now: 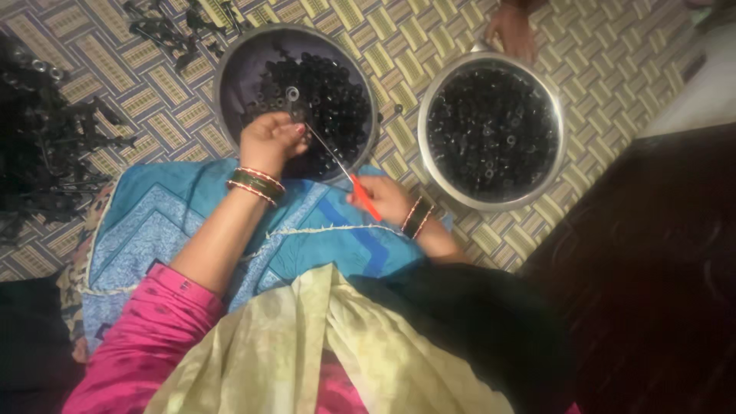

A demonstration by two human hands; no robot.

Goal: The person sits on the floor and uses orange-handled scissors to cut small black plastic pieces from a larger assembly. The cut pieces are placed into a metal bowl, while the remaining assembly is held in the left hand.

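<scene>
Holding a thin metal needle tool (337, 161) with a red handle, I have my right hand (383, 198) clamped on the red end, fingers together around it. Its bare metal shaft slants up and to the left from that grip, reaching to the fingertips of my left hand (268, 140). My left hand is pinched shut at the tip of the shaft; whatever small piece it holds there is too dark and hidden to make out. Both of my wrists wear red and green bangles (256, 185).

My left hand hangs over the near edge of a round metal bowl (230, 65) filled on its right side with small black ring-shaped pieces (330, 92); one pale ring (292, 93) lies on top of them, just above my fingers. The needle's shaft crosses the lower part of this bowl, and its red handle sits past the rim, over the blue patterned cloth (153, 222) on my lap.

To the right, well apart from my right hand's grip, stands a second round metal bowl (429, 165), heaped with more of the same black rings. Another person's hand (512, 32) rests at its far rim.

Both bowls stand on a woven floor mat (613, 61) with a yellow and grey block pattern. On the mat at the left lies a loose pile of black parts (46, 153), with a smaller scatter beyond the first bowl. My pink sleeve (146, 337) and pale yellow scarf (307, 353) fill the near edge of the view.
</scene>
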